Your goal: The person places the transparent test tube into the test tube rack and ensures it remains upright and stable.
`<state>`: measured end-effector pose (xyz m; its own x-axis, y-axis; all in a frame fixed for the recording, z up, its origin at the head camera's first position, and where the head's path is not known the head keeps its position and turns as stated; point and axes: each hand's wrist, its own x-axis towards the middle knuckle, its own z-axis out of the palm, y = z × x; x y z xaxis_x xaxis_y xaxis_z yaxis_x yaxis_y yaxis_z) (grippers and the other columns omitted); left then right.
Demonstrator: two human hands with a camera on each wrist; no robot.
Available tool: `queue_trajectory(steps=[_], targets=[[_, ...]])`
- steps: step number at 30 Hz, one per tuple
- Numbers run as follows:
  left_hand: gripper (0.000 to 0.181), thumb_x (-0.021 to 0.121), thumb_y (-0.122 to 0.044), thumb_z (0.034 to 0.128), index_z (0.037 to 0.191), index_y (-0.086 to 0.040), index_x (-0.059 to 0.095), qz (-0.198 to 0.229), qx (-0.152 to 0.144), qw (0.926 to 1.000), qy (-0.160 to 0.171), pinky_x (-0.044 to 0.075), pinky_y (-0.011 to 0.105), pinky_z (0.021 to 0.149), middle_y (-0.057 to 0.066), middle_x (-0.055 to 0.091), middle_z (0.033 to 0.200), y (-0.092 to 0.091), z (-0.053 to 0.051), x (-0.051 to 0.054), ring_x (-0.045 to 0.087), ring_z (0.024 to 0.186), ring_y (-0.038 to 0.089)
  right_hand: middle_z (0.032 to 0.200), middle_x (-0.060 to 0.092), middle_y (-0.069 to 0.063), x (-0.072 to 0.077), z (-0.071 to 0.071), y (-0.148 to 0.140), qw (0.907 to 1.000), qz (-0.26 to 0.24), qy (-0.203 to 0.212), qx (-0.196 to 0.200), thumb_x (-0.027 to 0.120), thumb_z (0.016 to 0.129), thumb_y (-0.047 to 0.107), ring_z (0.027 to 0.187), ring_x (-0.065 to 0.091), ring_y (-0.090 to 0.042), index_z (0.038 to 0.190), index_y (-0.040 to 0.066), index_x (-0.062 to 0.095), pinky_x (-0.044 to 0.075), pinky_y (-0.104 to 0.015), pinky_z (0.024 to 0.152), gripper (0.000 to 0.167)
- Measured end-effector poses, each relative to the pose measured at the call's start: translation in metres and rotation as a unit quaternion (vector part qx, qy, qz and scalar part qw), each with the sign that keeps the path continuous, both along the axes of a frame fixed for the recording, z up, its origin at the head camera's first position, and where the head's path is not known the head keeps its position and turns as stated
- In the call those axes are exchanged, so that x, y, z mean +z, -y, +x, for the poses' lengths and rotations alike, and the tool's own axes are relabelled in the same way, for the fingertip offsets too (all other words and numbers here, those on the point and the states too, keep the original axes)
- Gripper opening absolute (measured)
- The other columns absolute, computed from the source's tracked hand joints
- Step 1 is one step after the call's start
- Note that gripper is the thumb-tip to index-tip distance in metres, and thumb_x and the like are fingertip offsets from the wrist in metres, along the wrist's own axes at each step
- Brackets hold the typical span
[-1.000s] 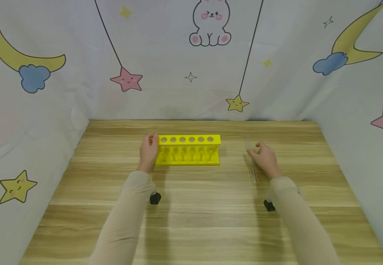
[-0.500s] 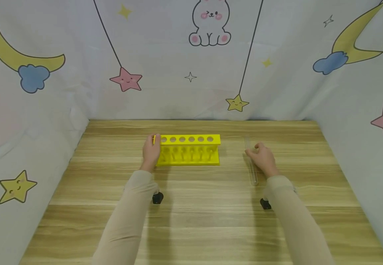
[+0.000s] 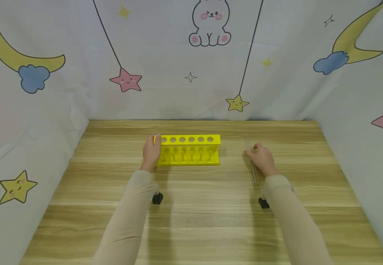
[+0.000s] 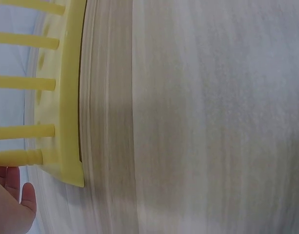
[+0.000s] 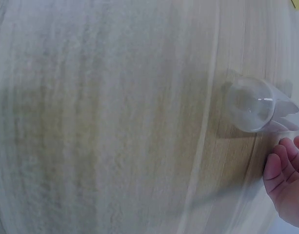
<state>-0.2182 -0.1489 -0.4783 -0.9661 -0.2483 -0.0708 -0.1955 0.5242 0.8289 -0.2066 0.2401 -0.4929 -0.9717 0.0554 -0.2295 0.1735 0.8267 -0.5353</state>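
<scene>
A yellow test tube rack (image 3: pixel 191 144) with a row of round holes and pegs below stands upright on the table. My left hand (image 3: pixel 151 152) grips its left end, the thumb at the front. In the left wrist view, the fingers of that hand (image 4: pixel 12 207) reach the end post of the rack (image 4: pixel 69 97). To the right of the rack a clear glass test tube (image 3: pixel 254 178) lies lengthwise on the wood. My right hand (image 3: pixel 262 159) pinches it around the middle. The right wrist view has the tube's rounded end (image 5: pixel 250 105) facing me, beside curled fingers (image 5: pixel 272 168).
The wood-grain table (image 3: pixel 204 221) stretches in front of both arms. A white cloth (image 3: pixel 165 99) with cartoon stars and moons hangs along the back and sides. A black wrist camera (image 3: pixel 157 198) sits under the left sleeve, another (image 3: pixel 263 202) under the right.
My left hand has shifted slightly right and taken hold of the rack's end. My right hand has moved a little left and closed on the tube. Rack and tube look almost unmoved.
</scene>
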Motion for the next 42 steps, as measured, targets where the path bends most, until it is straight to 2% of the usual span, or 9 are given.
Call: queue_trajectory(steps=[7,15,22,28,36,42], targets=[[0.054,0.026,-0.051,0.092,0.116,-0.006,0.044,0.003,0.005,1.0,0.004,0.035,0.043,0.093,0.014,0.051,0.12,-0.0003,-0.0018,-0.0037,0.046,0.109,0.03,0.11,0.052,-0.026,-0.0001,-0.0021,0.002,0.9994,0.031,0.007,0.01,0.048,0.085,0.046,0.088,0.052,-0.033,0.119,-0.001,0.041,0.043,-0.039,0.068,0.058],[0.052,0.027,-0.048,0.0926,0.116,-0.006,0.044,0.001,0.011,0.9999,0.004,0.036,0.043,0.092,0.014,0.051,0.118,-0.0016,-0.0013,-0.0039,0.047,0.107,0.03,0.104,0.057,-0.025,-0.0057,-0.0033,0.0026,0.9983,0.053,-0.011,0.023,0.049,0.085,0.044,0.082,0.055,-0.031,0.112,-0.001,0.047,0.044,-0.039,0.065,0.052],[0.051,0.024,-0.049,0.0931,0.109,-0.005,0.045,0.001,0.006,1.0,0.0,0.039,0.039,0.081,0.013,0.052,0.103,-0.0018,-0.0007,-0.004,0.047,0.091,0.027,0.1,0.059,-0.022,-0.0074,-0.0028,0.003,0.9978,0.06,-0.007,0.026,0.048,0.086,0.043,0.076,0.056,-0.027,0.111,0.0,0.048,0.044,-0.034,0.059,0.05],[0.047,0.024,-0.046,0.0939,0.106,-0.005,0.044,0.002,0.005,1.0,0.001,0.038,0.036,0.075,0.012,0.05,0.097,-0.0016,-0.0005,-0.0039,0.044,0.085,0.025,0.098,0.059,-0.024,-0.0056,-0.0032,0.0036,0.9981,0.058,-0.006,0.022,0.048,0.087,0.04,0.074,0.055,-0.027,0.111,-0.001,0.047,0.043,-0.034,0.059,0.047],[0.05,0.024,-0.047,0.0937,0.11,-0.004,0.045,-0.002,0.004,1.0,0.002,0.039,0.039,0.081,0.014,0.052,0.104,-0.0018,0.0008,-0.0015,0.047,0.091,0.026,0.097,0.057,-0.023,-0.0048,-0.004,0.0056,0.9983,0.058,0.005,0.011,0.047,0.086,0.035,0.075,0.052,-0.027,0.107,0.0,0.046,0.042,-0.034,0.06,0.041],[0.05,0.024,-0.046,0.094,0.111,-0.003,0.045,-0.004,0.005,1.0,-0.001,0.039,0.041,0.083,0.015,0.053,0.107,-0.003,0.0012,0.0001,0.048,0.094,0.028,0.095,0.055,-0.021,-0.0055,-0.0045,0.0046,0.9994,0.035,0.005,-0.001,0.047,0.084,0.029,0.074,0.049,-0.026,0.104,-0.002,0.045,0.041,-0.031,0.059,0.037]])
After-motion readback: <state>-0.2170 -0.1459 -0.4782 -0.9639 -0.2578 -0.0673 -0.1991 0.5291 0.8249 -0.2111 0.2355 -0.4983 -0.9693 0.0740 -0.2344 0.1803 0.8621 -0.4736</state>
